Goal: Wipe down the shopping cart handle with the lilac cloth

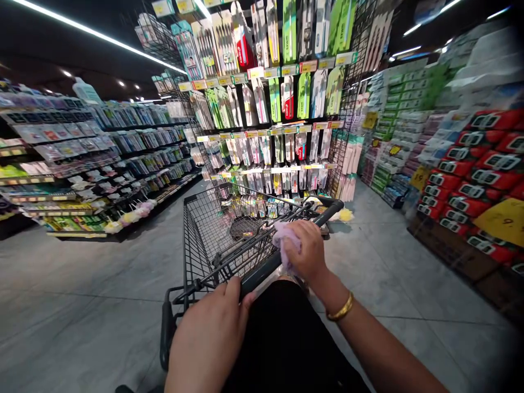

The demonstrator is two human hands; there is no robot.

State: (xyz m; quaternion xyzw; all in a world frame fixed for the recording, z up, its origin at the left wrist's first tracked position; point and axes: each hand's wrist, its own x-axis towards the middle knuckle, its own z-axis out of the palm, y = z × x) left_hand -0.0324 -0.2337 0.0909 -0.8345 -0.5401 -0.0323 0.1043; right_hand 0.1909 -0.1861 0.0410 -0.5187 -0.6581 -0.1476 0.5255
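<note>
I note my left hand (215, 327) wrapped around the cart handle (261, 272); my right hand (308, 248) holds a bunched lilac cloth (284, 237) against the same handle.

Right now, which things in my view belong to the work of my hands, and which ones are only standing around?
In use:
Lilac cloth, held in the right hand against the handle
Handle, also gripped by the left hand
Shopping cart

Only around:
Toothbrush packs hanging ahead
Red packs stacked on the right
Yellow sign there

Grey floor (102, 273) under strip lights (102, 36)
</note>
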